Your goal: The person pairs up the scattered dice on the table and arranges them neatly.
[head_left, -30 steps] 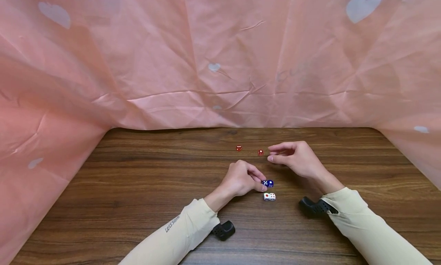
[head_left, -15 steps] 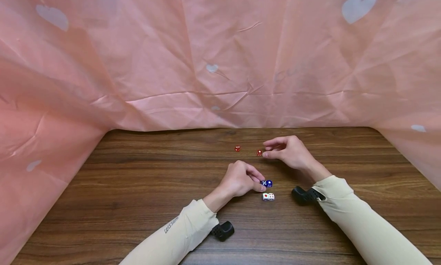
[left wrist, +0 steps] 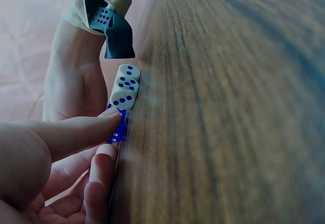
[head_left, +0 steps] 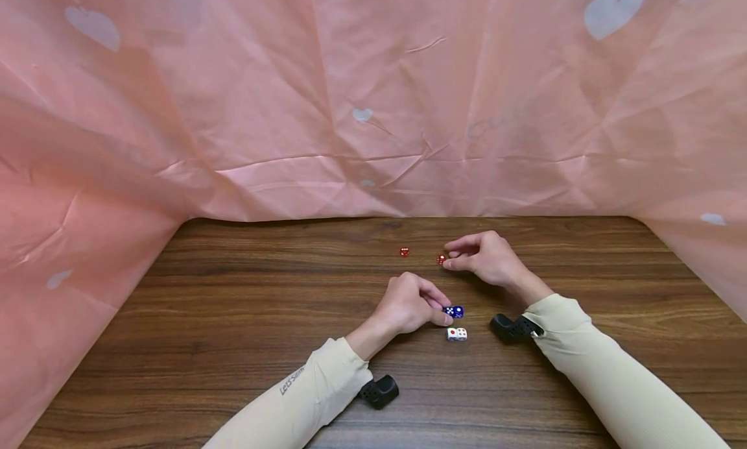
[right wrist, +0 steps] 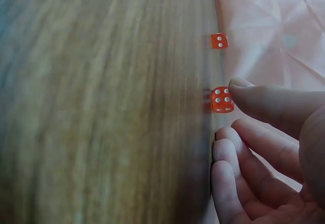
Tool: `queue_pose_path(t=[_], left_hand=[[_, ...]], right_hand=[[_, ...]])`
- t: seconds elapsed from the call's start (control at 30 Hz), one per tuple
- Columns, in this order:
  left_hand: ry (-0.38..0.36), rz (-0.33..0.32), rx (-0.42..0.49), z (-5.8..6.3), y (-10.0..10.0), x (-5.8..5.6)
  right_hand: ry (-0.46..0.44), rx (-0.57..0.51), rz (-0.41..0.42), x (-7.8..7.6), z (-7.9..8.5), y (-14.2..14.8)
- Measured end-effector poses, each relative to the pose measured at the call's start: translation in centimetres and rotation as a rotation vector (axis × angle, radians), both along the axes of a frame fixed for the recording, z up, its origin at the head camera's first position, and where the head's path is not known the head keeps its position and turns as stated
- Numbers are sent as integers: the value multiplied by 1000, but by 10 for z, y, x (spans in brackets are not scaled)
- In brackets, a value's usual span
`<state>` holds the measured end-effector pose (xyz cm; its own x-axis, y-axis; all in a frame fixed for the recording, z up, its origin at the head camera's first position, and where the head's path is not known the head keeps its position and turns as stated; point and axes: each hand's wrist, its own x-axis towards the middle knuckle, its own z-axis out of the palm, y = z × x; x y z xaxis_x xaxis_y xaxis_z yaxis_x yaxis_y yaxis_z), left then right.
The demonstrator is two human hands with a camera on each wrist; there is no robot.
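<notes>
Two blue dice [head_left: 458,311] sit side by side on the wooden table in the head view. My left hand [head_left: 405,304] pinches the left one between thumb and fingers; its blue face [left wrist: 118,132] shows between them in the left wrist view. Just nearer lie two white dice [head_left: 456,334], also side by side. My right hand [head_left: 490,259] is at a red die [head_left: 441,259], its thumb tip at the die's edge. In the right wrist view, the fingers are relaxed and a gap separates them from this red die [right wrist: 222,100]. Another red die [head_left: 404,252] lies apart to the left.
The wooden table [head_left: 233,319] runs back to a pink cloth [head_left: 373,183] with pale hearts, which hangs behind and at both sides. Black wrist mounts [head_left: 382,392] stick out under both cream sleeves [head_left: 583,351].
My right hand has moved left and slightly away from me, up to the nearer red die. The left hand stays on the blue die, and the dice have not visibly moved.
</notes>
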<state>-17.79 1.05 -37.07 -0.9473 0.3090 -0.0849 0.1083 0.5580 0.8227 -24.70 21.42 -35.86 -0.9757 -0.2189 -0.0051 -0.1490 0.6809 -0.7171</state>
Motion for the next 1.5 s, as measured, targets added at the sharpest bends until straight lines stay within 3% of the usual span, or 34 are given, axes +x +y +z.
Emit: queue_pose_path(t=[0.73,1.5], left_hand=[[-5,0,-1,0,0,-1],[1,-6,4,0,-1,-1]], right_hand=[[71,112,8,-8,-5,-7],[25,34,-19,-2,0,-6]])
